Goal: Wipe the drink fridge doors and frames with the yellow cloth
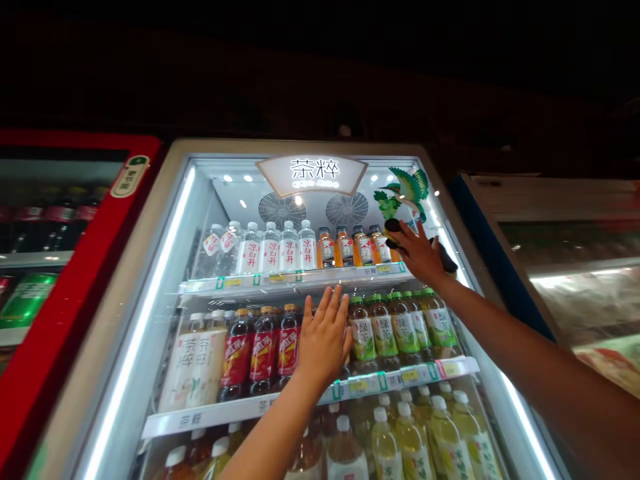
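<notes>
A tall lit drinks fridge [306,148] with a glass front fills the middle of the view. My left hand [324,337] is spread flat against or just before the glass, over the second shelf, with nothing in it. Higher on the right, my right hand [420,253] is wrapped round a black and yellow object [447,257] near the glass, below the green bird sticker [411,190]; what the object is cannot be made out. Behind the hands stand clear water bottles [271,250], orange drink bottles [344,248], red-labelled bottles [263,350] and green tea bottles [385,328].
To the left stands a red-framed fridge [95,267] with dark bottles and a green can or bottle [29,300]. Another lit cooler [565,200], blurred, is at the right. Pale yellow bottles [415,443] fill the lower shelf. Above, the background is dark.
</notes>
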The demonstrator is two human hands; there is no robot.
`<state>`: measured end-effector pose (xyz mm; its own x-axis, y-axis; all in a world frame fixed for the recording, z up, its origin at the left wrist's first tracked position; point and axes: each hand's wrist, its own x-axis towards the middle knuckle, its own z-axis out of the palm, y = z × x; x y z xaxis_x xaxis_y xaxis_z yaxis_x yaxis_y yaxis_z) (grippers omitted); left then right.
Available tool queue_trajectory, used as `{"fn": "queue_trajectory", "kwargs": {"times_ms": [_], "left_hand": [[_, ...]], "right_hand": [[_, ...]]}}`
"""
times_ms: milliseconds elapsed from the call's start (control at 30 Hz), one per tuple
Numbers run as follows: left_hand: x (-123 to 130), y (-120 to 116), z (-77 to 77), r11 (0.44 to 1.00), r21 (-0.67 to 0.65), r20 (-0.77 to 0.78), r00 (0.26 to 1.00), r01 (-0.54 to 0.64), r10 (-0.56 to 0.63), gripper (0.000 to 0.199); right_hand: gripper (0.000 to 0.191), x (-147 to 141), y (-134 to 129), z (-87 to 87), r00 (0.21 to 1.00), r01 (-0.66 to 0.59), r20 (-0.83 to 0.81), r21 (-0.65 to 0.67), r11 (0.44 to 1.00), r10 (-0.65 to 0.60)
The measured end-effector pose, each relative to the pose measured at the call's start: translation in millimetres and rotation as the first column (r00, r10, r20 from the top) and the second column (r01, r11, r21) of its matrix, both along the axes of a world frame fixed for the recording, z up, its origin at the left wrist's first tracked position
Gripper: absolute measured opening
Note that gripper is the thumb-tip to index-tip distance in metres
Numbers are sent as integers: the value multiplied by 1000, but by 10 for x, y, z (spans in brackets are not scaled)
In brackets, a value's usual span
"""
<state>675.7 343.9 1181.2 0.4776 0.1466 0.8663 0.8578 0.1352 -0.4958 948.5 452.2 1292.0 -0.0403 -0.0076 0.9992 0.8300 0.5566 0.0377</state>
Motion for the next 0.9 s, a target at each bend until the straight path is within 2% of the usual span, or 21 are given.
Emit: {"fn": "queue_trajectory", "kwargs": {"times_ms": [67, 100, 200, 233, 300, 367, 433, 500, 567, 633, 700, 733, 800, 900], "left_hand": [[-109, -47, 24, 1000, 0, 8, 1000, -12, 12, 58], [-157, -68, 41, 1000, -1, 12, 1000, -17, 17, 58], [-268, -119, 93, 1000, -3, 15, 1000, -26, 26, 60], [-301, -132, 106, 1000, -2, 21, 999, -24, 24, 60], [-373, -159, 120, 1000, 1, 40, 999, -18, 18, 61], [-472, -193, 122, 1000, 10, 53, 998, -16, 16, 62], [-609, -238, 124, 1000, 21, 48, 999, -16, 15, 61], [-774, -296, 139, 1000, 22, 33, 999, -14, 14, 61], [-946, -366, 171, 1000, 16, 31, 999, -20, 20, 61], [-1104, -441, 210, 999, 17, 46, 998, -46, 45, 60], [-1237, -519, 237, 997, 18, 54, 996, -77, 76, 59], [-1296, -556, 243, 996, 15, 53, 995, -89, 88, 60], [-1403, -629, 236, 995, 2, 55, 993, -102, 102, 60], [-1568, -732, 198, 993, -24, 68, 991, -112, 114, 61]], "right_hand": [[51, -163, 6, 235, 987, -39, -155, -14, 999, 36], [51, -300, -26, 366, 982, -49, -180, -5, 999, 48], [52, -802, -221, 628, 989, -42, -139, 36, 998, 47], [52, -952, -293, 637, 995, -40, -92, 55, 998, 45], [53, -1156, -401, 536, 997, -51, 59, 118, 992, 44], [54, -1208, -443, 359, 971, -72, 240, 187, 980, 26], [52, -1161, -434, 245, 949, -75, 316, 210, 975, 5], [51, -1139, -422, 293, 980, -61, 199, 170, 984, 26], [52, -1250, -461, 486, 998, -64, -19, 97, 993, 66], [52, -1515, -572, 699, 983, -83, -161, 44, 996, 89], [52, -1849, -719, 792, 983, -100, -152, 34, 994, 104], [53, -2000, -788, 770, 990, -103, -93, 46, 994, 107], [54, -2192, -887, 612, 991, -103, 95, 92, 990, 94], [52, -2168, -918, 334, 943, -85, 332, 154, 984, 29]]}}
